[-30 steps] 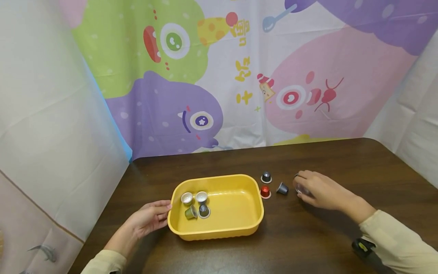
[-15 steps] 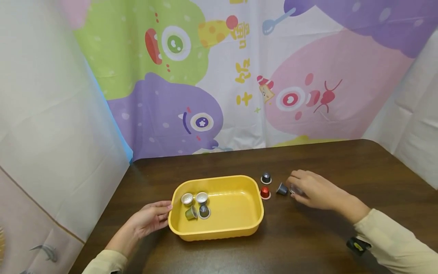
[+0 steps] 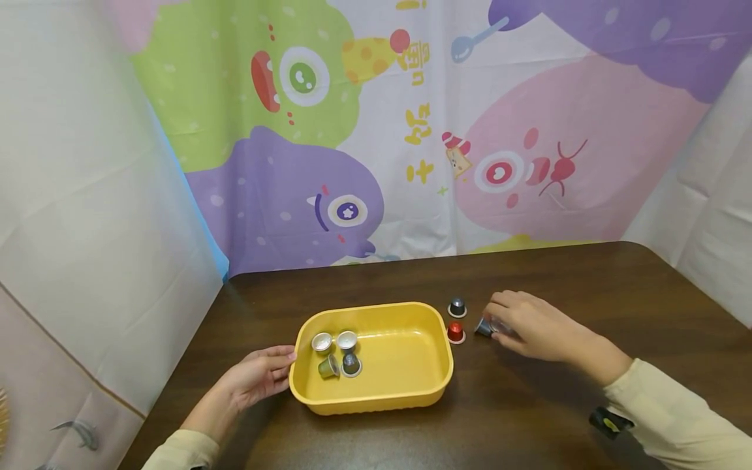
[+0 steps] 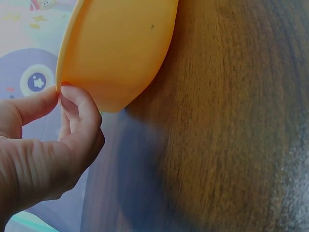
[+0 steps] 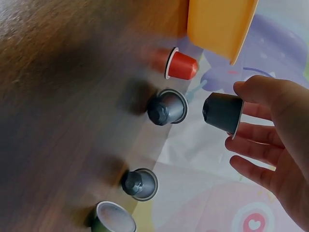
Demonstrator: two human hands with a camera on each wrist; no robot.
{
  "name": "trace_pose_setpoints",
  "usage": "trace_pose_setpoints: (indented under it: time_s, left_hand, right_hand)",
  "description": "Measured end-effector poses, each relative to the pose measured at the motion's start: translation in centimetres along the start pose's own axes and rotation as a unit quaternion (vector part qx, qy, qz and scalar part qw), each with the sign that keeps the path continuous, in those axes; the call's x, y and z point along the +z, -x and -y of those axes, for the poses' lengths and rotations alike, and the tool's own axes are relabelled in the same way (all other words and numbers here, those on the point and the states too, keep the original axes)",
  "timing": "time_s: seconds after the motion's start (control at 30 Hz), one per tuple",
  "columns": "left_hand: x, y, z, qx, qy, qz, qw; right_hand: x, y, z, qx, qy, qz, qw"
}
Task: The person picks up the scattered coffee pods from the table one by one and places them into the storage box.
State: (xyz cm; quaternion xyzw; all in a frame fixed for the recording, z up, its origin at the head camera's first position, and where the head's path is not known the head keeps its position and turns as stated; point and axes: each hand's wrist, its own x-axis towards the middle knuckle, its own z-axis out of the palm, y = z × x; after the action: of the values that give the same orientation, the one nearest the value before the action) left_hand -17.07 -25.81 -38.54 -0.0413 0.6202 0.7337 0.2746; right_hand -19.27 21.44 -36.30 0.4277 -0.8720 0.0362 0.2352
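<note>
A yellow tray [image 3: 411, 385] sits on the dark wooden table, with several small capsules [image 3: 336, 352] in its left end. My left hand [image 3: 284, 356] holds the tray's left rim; in the left wrist view thumb and forefinger [image 4: 77, 106] pinch the rim of the tray [image 4: 120, 43]. My right hand [image 3: 498, 321] is right of the tray and pinches a dark grey capsule [image 5: 223, 112] between thumb and fingers [image 5: 256, 145]. On the table by it stand a red capsule [image 3: 455, 331], a grey capsule [image 3: 457, 307] and another grey capsule [image 3: 484, 326] touching my fingertips.
The right wrist view shows the red capsule [image 5: 181, 65] nearest the tray [image 5: 219, 24], two grey capsules [image 5: 167, 107] [image 5: 140, 183] and a foil-topped one [image 5: 113, 218]. A cartoon-printed cloth [image 3: 411, 130] hangs behind the table's far edge.
My right hand has slid left with its capsule, up to the grey capsule beside the red one. The left hand and the tray have stayed put.
</note>
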Motion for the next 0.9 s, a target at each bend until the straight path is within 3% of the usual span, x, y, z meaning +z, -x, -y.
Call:
trace_pose_setpoints:
  time_s: [0.9]
  left_hand:
    - [0.0,0.1,0.0,0.003,-0.001,0.005,1.0000]
  right_hand:
    - [-0.7,-1.9,0.3,-0.018,0.018,0.005,1.000]
